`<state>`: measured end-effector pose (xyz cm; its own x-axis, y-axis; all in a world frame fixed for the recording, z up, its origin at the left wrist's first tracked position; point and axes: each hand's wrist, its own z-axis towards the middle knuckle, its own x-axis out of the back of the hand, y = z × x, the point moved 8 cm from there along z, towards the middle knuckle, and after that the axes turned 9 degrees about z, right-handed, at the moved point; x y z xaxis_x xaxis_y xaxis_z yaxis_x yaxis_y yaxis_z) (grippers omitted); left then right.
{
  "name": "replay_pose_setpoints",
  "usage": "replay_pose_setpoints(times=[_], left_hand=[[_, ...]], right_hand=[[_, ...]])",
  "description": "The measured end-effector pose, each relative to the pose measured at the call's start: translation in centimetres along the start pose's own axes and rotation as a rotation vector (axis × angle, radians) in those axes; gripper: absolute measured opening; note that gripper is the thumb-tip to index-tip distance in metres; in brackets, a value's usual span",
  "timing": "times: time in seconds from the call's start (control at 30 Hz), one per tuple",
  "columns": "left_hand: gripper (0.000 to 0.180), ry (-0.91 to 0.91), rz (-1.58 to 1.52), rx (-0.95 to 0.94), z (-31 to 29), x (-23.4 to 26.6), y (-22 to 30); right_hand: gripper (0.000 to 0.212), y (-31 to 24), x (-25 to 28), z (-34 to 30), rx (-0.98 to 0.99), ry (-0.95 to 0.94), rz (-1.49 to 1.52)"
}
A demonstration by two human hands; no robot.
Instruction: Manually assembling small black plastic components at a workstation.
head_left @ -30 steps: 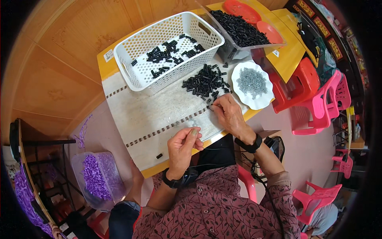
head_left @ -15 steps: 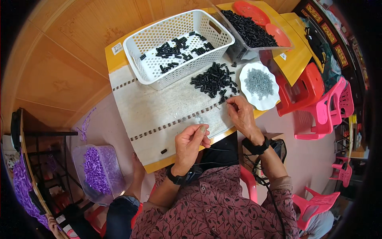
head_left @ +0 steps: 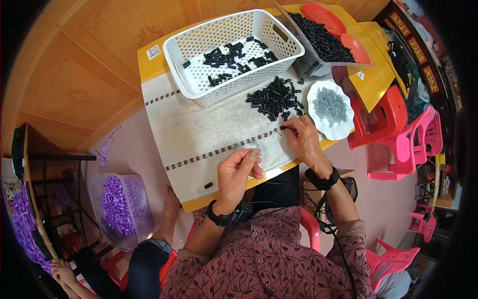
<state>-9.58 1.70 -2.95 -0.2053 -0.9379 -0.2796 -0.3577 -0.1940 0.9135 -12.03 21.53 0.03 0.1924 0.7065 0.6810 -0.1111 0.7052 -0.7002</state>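
My left hand (head_left: 238,173) hovers over the near edge of the cloth-covered yellow table (head_left: 209,134), fingers pinched together on something too small to make out. My right hand (head_left: 303,139) rests on the cloth, its fingertips on a small black piece at the near edge of a loose pile of black plastic pieces (head_left: 275,96). A white plate (head_left: 342,129) holding small grey metal parts lies just right of that hand. Behind the pile stands a white perforated basket (head_left: 196,89) with more black pieces inside.
A clear bin (head_left: 366,61) full of black pieces with orange lids sits at the far right of the table. One stray black piece (head_left: 208,185) lies near the front edge. A tub of purple pieces (head_left: 119,207) stands on the floor left; red and pink stools crowd the right.
The view shifted slightly. My right hand stayed at the near edge of the black pile, and my left hand kept its pinch over the cloth, staying near the front edge.
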Motion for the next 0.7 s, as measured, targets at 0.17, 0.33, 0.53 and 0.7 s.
replay_pose_setpoints(times=[0.17, 0.33, 0.53, 0.7], left_hand=[[0.022, -0.032, -0.002, -0.003, 0.0, -0.4, -0.3], [0.020, -0.019, -0.002, -0.007, 0.2, -0.3, -0.7], [0.019, -0.046, 0.014, -0.008, 0.1, -0.9, -1.8], [0.020, -0.115, 0.036, -0.014, -0.1, -1.8, -2.1]], right_hand=[[0.016, 0.0, 0.4, -0.5, 0.003, 0.027, 0.044], [0.013, 0.3, -1.2, -3.0, -0.386, -0.096, 0.607], [0.021, -1.2, -1.9, -5.0, -0.493, -0.092, 0.871], [0.031, -2.9, -1.8, -5.8, -0.461, -0.132, 0.869]])
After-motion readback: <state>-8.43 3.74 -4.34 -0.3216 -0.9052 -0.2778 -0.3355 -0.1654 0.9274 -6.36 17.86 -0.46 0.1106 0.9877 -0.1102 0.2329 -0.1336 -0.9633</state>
